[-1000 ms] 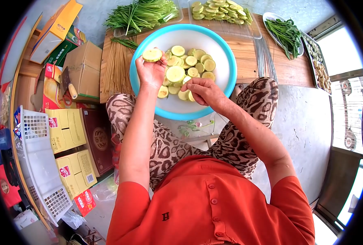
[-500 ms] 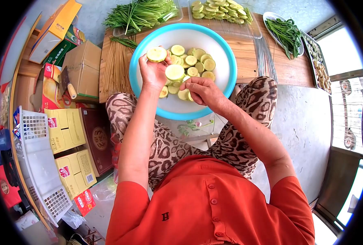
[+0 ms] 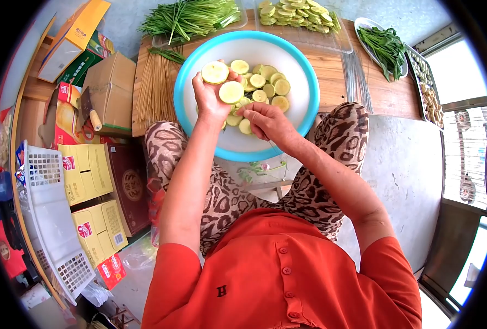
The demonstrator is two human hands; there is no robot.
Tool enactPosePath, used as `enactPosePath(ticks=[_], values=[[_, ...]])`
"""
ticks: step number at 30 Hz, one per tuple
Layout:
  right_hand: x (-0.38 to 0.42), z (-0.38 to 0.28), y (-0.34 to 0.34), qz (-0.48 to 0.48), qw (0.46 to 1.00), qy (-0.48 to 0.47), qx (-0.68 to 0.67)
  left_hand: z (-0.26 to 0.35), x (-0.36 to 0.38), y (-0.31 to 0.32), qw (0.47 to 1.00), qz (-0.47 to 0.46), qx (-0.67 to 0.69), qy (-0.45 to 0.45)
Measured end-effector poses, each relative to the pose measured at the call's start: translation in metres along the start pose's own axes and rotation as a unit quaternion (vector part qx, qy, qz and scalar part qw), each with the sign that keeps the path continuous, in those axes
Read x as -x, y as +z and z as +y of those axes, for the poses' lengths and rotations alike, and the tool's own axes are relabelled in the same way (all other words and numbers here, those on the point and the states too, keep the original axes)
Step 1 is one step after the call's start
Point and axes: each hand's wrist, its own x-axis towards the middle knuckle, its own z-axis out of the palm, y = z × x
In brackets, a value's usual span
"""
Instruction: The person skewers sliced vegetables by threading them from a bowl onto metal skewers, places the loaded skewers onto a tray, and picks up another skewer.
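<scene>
My left hand [image 3: 209, 103] is closed around zucchini slices over the basin. One pale round slice [image 3: 215, 72] sits at its fingertips, and another zucchini slice [image 3: 231, 92] lies just below, by the thumb. Close beside it, my right hand [image 3: 270, 122] is pinched on a thin metal skewer [image 3: 274, 146], whose end shows below the palm. The skewer's other end is hidden near the slices. Beneath both hands, the white basin with a blue rim [image 3: 304, 57] contains many loose zucchini slices [image 3: 281, 86].
Bamboo skewers [image 3: 154, 90] and metal skewers [image 3: 356, 79] lie on the wooden table [image 3: 326, 82]. Trays of green stalks [image 3: 191, 19] and sliced zucchini [image 3: 298, 13] stand behind the basin. A plate of leafy greens [image 3: 383, 46] is at right; boxes [image 3: 109, 90] are stacked at left.
The lower zucchini slice has moved up and slightly left, nearer the upper one. My right hand has shifted a little left, and the skewer end now shows below it.
</scene>
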Motion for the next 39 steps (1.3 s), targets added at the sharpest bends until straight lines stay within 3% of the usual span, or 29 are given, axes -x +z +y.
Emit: enactPosePath(ticks=[2,4,15,24,29,39], values=[[0.002,0.0,0.003,0.005,1.0,0.0,0.002,0.002,-0.003,-0.004,1.0,-0.011,0.01,0.008],[0.002,0.004,0.003,-0.001,1.0,-0.008,0.009,0.007,-0.003,0.001,0.996,0.081,-0.007,0.022],[-0.003,0.013,0.0,0.021,0.998,-0.039,0.05,0.0,-0.003,0.002,0.999,0.041,-0.004,0.022],[-0.008,0.021,0.002,0.042,0.996,-0.057,0.056,0.001,-0.002,0.002,0.998,0.054,0.009,0.02],[-0.008,0.013,0.006,0.044,0.993,-0.064,0.083,0.001,0.0,0.003,0.995,0.074,0.01,0.066],[-0.012,0.021,0.007,0.057,0.987,-0.083,0.125,0.003,-0.003,-0.001,0.996,0.076,-0.012,0.05]])
